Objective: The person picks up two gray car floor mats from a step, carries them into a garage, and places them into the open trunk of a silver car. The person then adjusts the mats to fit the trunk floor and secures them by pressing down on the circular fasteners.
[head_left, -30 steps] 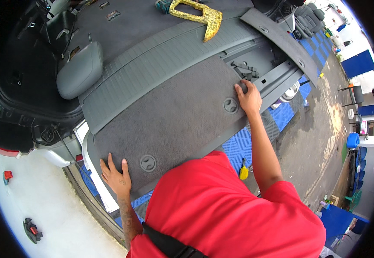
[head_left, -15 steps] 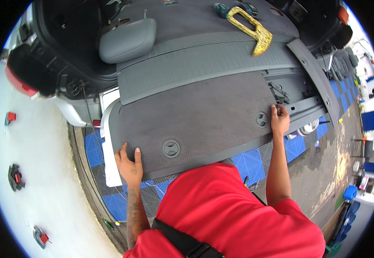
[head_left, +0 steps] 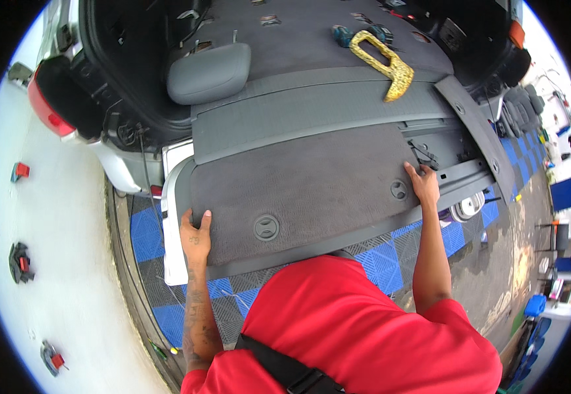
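Observation:
In front of me lies a dark grey carpeted cargo floor panel (head_left: 311,190) with two round recessed handles, set in a grey plastic cargo tray (head_left: 265,261). My left hand (head_left: 195,238) rests at the panel's left end, fingers spread, the thumb on the panel's edge and the other fingers on the tray's rim. At the opposite end, my right hand (head_left: 425,186) has its thumb on the panel's edge and its fingers bent over into the open compartment (head_left: 453,148). Part of those fingertips is hidden.
Further in are a ribbed grey panel (head_left: 325,108), a grey headrest (head_left: 210,73), a yellow patterned hooked piece (head_left: 400,75) and a teal-black power tool (head_left: 343,35). A narrow strip panel (head_left: 479,125) lies slanted at the right. Blue and grey floor tiles (head_left: 384,259) show below.
My view has shifted slightly, moving the car's rear a little right and down. My left fingers have straightened along the edge. My right thumb has moved farther onto the panel's edge.

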